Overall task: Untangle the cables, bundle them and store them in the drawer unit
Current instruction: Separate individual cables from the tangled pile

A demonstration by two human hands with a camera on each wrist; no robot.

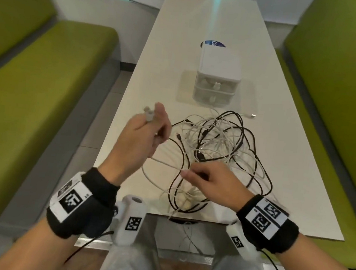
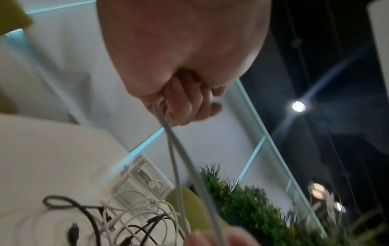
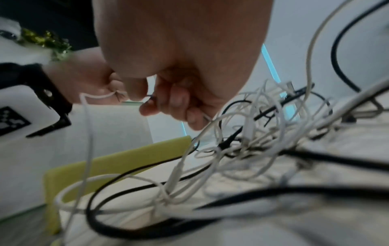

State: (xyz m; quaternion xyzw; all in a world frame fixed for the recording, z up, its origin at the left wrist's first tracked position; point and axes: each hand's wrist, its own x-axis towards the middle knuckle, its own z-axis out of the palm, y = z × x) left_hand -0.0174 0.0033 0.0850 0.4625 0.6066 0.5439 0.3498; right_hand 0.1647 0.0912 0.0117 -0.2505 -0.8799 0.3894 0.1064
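Observation:
A tangle of black and white cables [image 1: 216, 144] lies on the white table [image 1: 286, 161], close to its near edge. My left hand [image 1: 148, 129] is raised above the table's left side and grips a white cable [image 2: 179, 163], its plug end [image 1: 148, 114] sticking up past the fingers. That cable [image 1: 164, 163] runs taut to my right hand [image 1: 199, 173], which pinches it just over the tangle [image 3: 242, 149]. The small white drawer unit [image 1: 216, 81] stands beyond the tangle, both drawers closed.
Green benches [image 1: 31, 94] flank the table on both sides. A blue-and-white round sticker [image 1: 213, 43] shows behind the drawer unit. A white connector [image 1: 252, 115] lies on the table right of the unit. One cable hangs over the near table edge [image 1: 185, 227].

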